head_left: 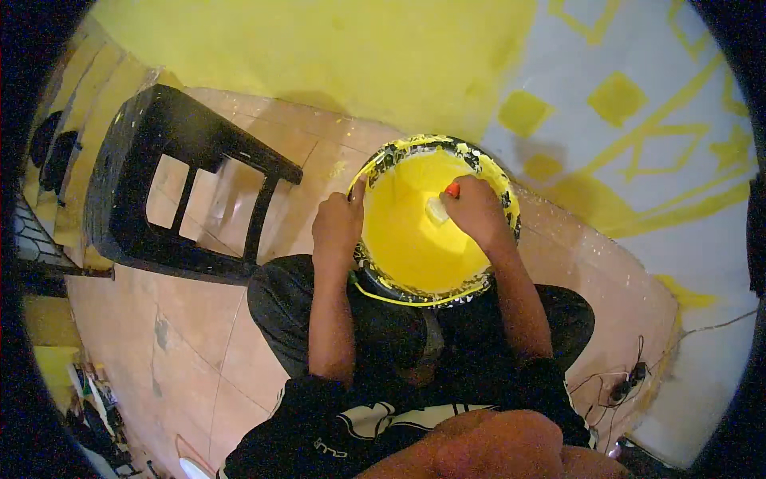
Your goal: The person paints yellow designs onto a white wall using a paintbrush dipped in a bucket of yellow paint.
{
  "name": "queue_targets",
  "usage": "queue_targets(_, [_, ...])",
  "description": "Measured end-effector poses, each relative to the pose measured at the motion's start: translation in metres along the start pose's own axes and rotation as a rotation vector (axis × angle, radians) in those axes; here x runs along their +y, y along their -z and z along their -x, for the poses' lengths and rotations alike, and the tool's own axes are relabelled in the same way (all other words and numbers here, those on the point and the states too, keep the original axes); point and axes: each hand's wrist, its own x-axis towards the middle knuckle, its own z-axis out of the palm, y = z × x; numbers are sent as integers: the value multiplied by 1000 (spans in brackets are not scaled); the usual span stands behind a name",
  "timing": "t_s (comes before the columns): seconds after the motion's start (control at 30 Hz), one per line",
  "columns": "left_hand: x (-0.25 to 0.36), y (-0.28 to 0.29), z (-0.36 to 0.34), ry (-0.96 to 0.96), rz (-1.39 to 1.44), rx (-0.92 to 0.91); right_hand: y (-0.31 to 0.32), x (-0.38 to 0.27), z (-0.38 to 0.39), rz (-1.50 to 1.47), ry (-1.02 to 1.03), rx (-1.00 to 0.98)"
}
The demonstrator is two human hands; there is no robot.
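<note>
A round black bucket point(517, 217) spattered with paint stands between my bent legs, with bright yellow paint point(403, 231) inside. My left hand point(337, 223) is closed on the bucket's left rim, one finger pointing up along it. Over the right side of the opening, my right hand point(476, 211) is closed round what looks like a paintbrush point(436, 210). Its pale head is above or touching the paint, and an orange-red part shows by my thumb; my fingers hide the rest. A thin yellow handle point(423, 304) hangs round the bucket's near side.
A black plastic chair point(132, 199) lies on its side to the left on the tiled floor point(191, 343). Ahead rises a yellow wall point(319, 48), with a white section point(574, 80) bearing yellow shapes at right. Cables with a black socket block point(630, 382) lie at lower right.
</note>
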Motion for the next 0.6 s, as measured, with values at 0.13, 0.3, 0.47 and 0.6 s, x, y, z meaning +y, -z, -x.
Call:
queue_targets(0.13, [-3,0,0,-25,0,10,7,-5,0,-75,-42,-39])
queue_targets(0.3, [4,3,2,3,-27,-25,-1,3,1,-18,-52,-117])
queue_targets(0.47, [-18,-4,-6,-73,-69,4,11,-1,-3,-185,-20,-50])
queue_targets(0.6, [-8,2,-7,-82,-99,-57,-6,3,-6,-148,-53,-77])
